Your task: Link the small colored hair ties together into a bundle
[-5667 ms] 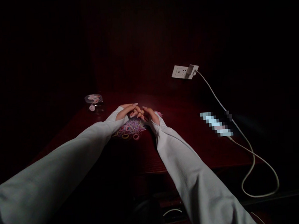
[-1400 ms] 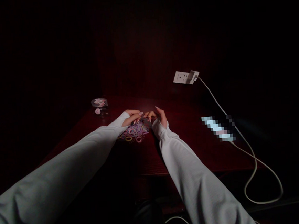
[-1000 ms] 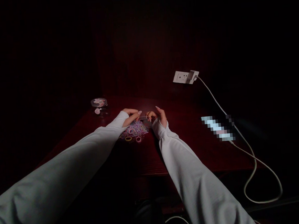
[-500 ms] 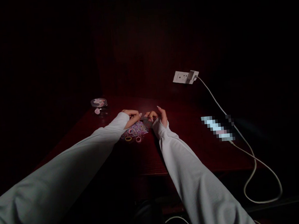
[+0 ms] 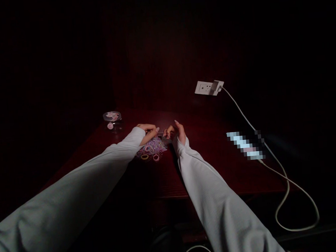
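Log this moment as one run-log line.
left hand: pinching thin band | right hand: pinching other end | bands: piled below hands on table | jar: far left

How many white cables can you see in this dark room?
2. One long white cable runs from the white wall charger past the dark red table and loops low right; another short piece shows at the bottom. More may be hidden in darkness.

Pastel pink, purple, yellow hair ties (jumbled) on dark red wood-grain table; pale grey sleeves; white cable.
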`<act>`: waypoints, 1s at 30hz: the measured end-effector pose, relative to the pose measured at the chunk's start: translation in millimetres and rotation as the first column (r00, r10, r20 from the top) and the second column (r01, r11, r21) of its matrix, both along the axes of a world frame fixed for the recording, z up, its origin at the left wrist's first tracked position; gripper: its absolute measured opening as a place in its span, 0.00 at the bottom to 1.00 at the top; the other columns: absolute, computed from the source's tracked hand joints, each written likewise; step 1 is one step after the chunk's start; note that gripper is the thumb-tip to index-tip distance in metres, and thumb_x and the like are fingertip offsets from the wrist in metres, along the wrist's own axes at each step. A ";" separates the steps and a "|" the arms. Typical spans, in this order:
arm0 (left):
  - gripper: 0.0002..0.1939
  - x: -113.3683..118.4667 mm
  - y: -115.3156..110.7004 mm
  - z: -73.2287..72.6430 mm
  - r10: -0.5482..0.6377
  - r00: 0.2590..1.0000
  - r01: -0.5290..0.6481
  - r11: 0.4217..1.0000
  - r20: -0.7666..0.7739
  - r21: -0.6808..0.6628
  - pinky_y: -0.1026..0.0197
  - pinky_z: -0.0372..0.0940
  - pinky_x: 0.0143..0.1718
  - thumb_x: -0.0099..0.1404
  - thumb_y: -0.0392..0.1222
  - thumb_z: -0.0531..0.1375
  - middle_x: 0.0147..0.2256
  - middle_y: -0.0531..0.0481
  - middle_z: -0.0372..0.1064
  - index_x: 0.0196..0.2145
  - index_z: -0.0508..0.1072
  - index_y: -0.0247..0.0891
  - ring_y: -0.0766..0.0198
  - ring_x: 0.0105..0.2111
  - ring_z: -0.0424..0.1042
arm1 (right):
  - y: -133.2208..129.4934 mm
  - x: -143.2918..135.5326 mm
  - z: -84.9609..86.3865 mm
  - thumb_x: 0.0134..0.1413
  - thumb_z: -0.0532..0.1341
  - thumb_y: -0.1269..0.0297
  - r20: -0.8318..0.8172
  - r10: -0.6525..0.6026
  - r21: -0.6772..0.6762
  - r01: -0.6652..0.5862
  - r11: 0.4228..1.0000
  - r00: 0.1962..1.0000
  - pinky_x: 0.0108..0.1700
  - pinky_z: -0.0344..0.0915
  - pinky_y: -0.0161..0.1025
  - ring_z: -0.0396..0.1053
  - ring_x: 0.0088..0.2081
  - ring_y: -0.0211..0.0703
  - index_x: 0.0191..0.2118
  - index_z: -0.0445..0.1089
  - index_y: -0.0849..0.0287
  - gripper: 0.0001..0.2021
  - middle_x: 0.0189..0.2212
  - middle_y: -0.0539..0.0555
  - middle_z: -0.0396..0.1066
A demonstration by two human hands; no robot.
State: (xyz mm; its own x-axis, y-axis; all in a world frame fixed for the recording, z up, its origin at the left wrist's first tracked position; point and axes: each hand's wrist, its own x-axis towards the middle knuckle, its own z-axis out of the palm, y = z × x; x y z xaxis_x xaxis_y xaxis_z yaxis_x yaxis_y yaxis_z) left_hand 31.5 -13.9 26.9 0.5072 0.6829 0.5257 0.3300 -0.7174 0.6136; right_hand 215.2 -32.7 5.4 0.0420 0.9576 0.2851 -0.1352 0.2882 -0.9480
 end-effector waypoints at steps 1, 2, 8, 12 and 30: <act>0.23 -0.4 2.1 -1.4 0.009 1.000 -0.008 1.000 -0.009 0.017 0.64 0.54 0.30 0.72 0.53 0.54 0.21 0.54 0.61 0.23 0.70 0.37 0.66 0.25 0.59 | -0.9 -0.2 0.8 0.55 0.51 0.28 0.020 -0.005 -0.004 0.005 1.000 1.000 0.31 0.59 0.41 0.66 0.25 0.42 0.14 0.59 0.53 0.34 0.18 0.53 0.66; 0.24 -0.7 4.6 -3.0 0.022 1.000 -0.021 0.999 -0.020 0.045 0.64 0.53 0.30 0.72 0.54 0.53 0.20 0.55 0.60 0.23 0.69 0.37 0.67 0.24 0.58 | -2.2 -0.6 1.7 0.56 0.51 0.29 0.038 -0.017 -0.004 0.017 1.000 0.999 0.30 0.59 0.40 0.65 0.24 0.41 0.14 0.59 0.53 0.34 0.18 0.53 0.67; 0.23 -1.9 14.6 -6.7 0.138 0.979 -0.091 0.954 -0.150 0.285 0.62 0.50 0.31 0.71 0.52 0.51 0.21 0.55 0.58 0.20 0.59 0.39 0.67 0.23 0.54 | -7.0 -6.2 6.1 0.60 0.48 0.31 0.138 -0.131 -0.005 0.133 0.991 0.982 0.32 0.59 0.39 0.62 0.22 0.37 0.12 0.58 0.53 0.36 0.14 0.50 0.62; 0.20 -2.9 13.2 -2.7 0.162 0.964 -0.083 0.936 -0.209 0.342 0.62 0.53 0.35 0.70 0.49 0.51 0.23 0.54 0.63 0.22 0.64 0.38 0.67 0.26 0.59 | -1.4 -12.3 3.3 0.62 0.47 0.32 0.139 -0.195 -0.040 0.203 0.978 0.971 0.32 0.59 0.40 0.58 0.20 0.38 0.11 0.53 0.52 0.36 0.12 0.49 0.56; 0.31 12.2 19.8 -13.7 -0.101 0.984 0.134 0.964 0.147 -0.229 0.62 0.59 0.29 0.65 0.70 0.52 0.17 0.54 0.58 0.21 0.68 0.39 0.66 0.21 0.59 | -14.8 -7.4 4.9 0.55 0.51 0.27 0.261 -0.087 0.034 0.081 0.996 0.961 0.36 0.59 0.41 0.62 0.25 0.40 0.14 0.64 0.54 0.35 0.16 0.49 0.62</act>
